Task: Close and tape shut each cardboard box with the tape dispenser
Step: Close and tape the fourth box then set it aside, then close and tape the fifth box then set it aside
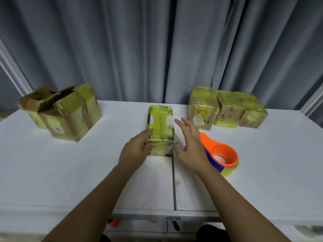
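Grey curtains hang behind a white tabletop, where a small cardboard box wrapped in yellow tape stands at the middle, nearer the far edge. The left hand has its grip around the box's near left corner, thumb on the front, while the right hand hovers just beside its right side, fingers spread and holding nothing. The orange tape dispenser lies right of that hand; an open-flapped box sits toward the far left corner, taped boxes toward the far right.
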